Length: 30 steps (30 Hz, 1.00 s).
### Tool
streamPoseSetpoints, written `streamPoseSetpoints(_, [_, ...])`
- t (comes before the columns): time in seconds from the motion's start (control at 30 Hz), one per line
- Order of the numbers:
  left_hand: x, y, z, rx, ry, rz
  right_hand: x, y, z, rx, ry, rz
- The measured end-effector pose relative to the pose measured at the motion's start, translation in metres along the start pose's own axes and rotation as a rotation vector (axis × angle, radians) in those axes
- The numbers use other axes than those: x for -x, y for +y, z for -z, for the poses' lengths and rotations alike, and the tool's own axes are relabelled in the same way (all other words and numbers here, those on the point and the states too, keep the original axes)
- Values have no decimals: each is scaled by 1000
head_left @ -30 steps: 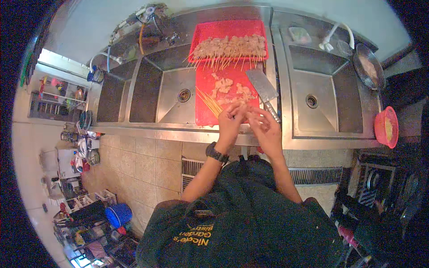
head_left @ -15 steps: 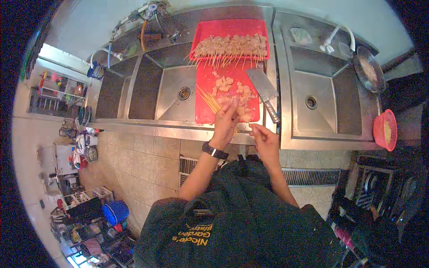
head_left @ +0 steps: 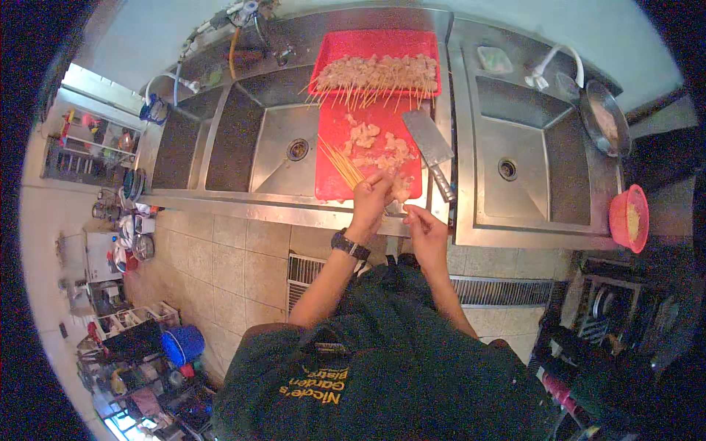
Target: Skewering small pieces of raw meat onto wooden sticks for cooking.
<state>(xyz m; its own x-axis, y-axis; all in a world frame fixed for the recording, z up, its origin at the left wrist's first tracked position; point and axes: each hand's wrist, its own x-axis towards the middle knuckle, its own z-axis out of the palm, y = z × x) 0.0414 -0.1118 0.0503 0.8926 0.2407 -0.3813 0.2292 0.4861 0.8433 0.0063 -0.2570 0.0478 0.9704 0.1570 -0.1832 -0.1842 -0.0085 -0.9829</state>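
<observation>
My left hand (head_left: 371, 203) is closed around a bundle of wooden skewers (head_left: 340, 165), which fan out up and to the left over the red cutting board (head_left: 331, 125). Beside its fingertips is a piece of raw meat (head_left: 401, 192). Just right of it, my right hand (head_left: 428, 237) pinches what looks like the thin end of a wooden skewer, mostly hidden by the fingers. Loose pieces of raw meat (head_left: 363, 135) lie on the board. A cleaver (head_left: 428, 140) rests along the board's right edge, its handle toward me. Beyond, a red tray (head_left: 379, 42) holds rows of skewered meat (head_left: 375, 76).
Steel sinks lie on both sides: a left basin (head_left: 283, 162) and a right basin (head_left: 515, 140). A dark pan (head_left: 606, 117) and a pink basket (head_left: 629, 218) stand at the far right. A tap (head_left: 284, 55) is behind the left basin. The steel counter edge (head_left: 272, 209) runs in front of me.
The view has shifted slightly, so the counter sits a little farther left. My right hand has moved slightly relative to the board; both hands remain close together with the skewers still held.
</observation>
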Motion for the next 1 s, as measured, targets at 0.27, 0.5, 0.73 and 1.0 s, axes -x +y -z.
streamPoseSetpoints(0.27, [-8,-9,-18,-207,34,-74,-8,32,7,30,91,24])
streamPoseSetpoints(0.5, [-107,10,85,-1096,165,-473,-5,16,35,46,146,-197])
streamPoseSetpoints(0.73, [-164,5,120,-1640,117,-332,5,34,50,100,174,-116])
streamPoseSetpoints(1.0, [-179,16,122,-1607,142,-343,6,25,49,12,195,-130])
